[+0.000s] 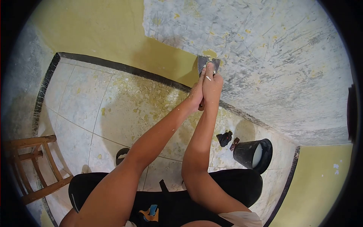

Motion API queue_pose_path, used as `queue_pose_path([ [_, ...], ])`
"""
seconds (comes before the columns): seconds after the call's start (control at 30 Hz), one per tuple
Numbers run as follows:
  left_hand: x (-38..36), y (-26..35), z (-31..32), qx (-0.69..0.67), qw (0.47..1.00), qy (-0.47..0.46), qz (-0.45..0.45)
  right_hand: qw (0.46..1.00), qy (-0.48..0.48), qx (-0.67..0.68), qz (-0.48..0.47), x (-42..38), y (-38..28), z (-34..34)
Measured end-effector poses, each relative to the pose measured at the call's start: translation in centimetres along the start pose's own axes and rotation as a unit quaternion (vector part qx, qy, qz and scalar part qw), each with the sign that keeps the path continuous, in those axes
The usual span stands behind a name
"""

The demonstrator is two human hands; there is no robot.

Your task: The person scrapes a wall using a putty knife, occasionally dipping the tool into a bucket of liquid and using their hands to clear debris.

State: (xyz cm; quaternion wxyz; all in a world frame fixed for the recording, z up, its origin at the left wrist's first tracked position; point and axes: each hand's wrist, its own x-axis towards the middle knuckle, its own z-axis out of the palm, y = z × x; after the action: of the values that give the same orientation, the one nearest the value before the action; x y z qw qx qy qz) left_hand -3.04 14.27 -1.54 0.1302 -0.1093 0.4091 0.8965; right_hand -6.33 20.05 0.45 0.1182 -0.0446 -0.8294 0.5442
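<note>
A paint scraper point(204, 60) with a wide grey metal blade is held against the wall, at the edge where yellow paint point(174, 62) meets the bare grey-white surface point(261, 56). My right hand point(213, 84) is closed around its handle, fingers stretched along toward the blade, with white flecks on them. Pressed alongside, my left hand point(198, 90) also grips the handle. A brown handle end pokes out below both hands; the rest of it is hidden by them.
Yellow paint flakes point(132, 96) litter the tiled floor. To the right stands a black bucket point(247, 154) holding whitish liquid, beside a crumpled dark item point(224, 139) and a small brown object point(235, 143). At the left is a wooden frame point(36, 166). A black skirting strip point(124, 69) edges the wall.
</note>
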Motion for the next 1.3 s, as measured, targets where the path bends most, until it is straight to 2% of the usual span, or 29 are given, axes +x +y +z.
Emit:
queue_pose_path([
  [0.07,0.2,-0.2,0.0,-0.031,1.0,0.0,-0.004,1.0,0.013,-0.001,-0.012,0.1,0.2,0.2],
  [0.2,-0.7,0.9,-0.2,0.012,0.999,0.03,-0.038,1.0,0.001,-0.028,-0.013,0.0,-0.5,0.3],
  [0.27,-0.6,1.2,-0.7,0.078,0.993,0.09,0.006,0.998,-0.018,0.056,0.027,-0.7,-1.1,0.7],
  [0.3,-0.8,1.9,-1.1,0.08,0.993,0.086,0.006,0.995,-0.01,0.096,0.027,-1.2,-1.4,1.3],
  [0.33,-1.2,3.1,-2.1,0.151,0.985,0.085,-0.01,0.995,-0.005,0.095,0.025,-1.2,-0.9,2.1],
  [0.37,-1.6,4.0,-2.6,0.22,0.971,0.084,-0.027,0.985,-0.002,0.167,0.048,-1.1,-0.3,3.0],
  [0.4,-1.6,4.2,-2.9,0.221,0.972,0.081,-0.027,0.968,0.0,0.239,0.07,-1.2,0.1,3.9],
  [0.47,-1.1,4.2,-3.8,0.257,0.956,0.104,0.092,0.958,-0.005,0.277,0.074,-2.4,-2.0,4.2],
  [0.53,-0.7,5.4,-4.1,0.316,0.937,0.12,0.091,0.91,-0.012,0.403,0.092,-1.9,-2.5,5.0],
  [0.63,0.1,6.6,-2.9,0.365,0.915,0.119,0.125,0.896,-0.042,0.437,0.069,-0.9,-3.9,4.1],
  [0.73,1.3,6.0,-2.8,0.372,0.913,0.111,0.122,0.923,-0.014,0.381,0.053,-0.3,-4.6,3.1],
  [0.8,1.7,5.0,-3.0,0.314,0.925,0.114,0.179,0.916,-0.01,0.397,0.053,-0.8,-4.4,3.3],
  [0.87,0.4,4.6,-3.3,0.319,0.921,0.135,0.178,0.908,-0.008,0.414,0.059,-1.3,-3.3,4.3],
  [0.9,-0.6,4.4,-3.6,0.322,0.917,0.161,0.174,0.914,-0.015,0.401,0.061,-1.7,-2.6,4.9],
  [1.07,-2.6,4.4,-4.7,0.3,0.935,0.169,0.087,0.912,-0.076,0.392,0.09,-3.1,-0.4,5.7],
  [1.13,-2.3,5.1,-4.6,0.31,0.935,0.159,0.064,0.903,-0.068,0.414,0.089,-2.7,-0.5,6.0],
  [1.3,-1.3,5.4,-5.0,0.349,0.919,0.171,0.064,0.898,-0.068,0.426,0.086,-2.3,-0.8,6.1],
])
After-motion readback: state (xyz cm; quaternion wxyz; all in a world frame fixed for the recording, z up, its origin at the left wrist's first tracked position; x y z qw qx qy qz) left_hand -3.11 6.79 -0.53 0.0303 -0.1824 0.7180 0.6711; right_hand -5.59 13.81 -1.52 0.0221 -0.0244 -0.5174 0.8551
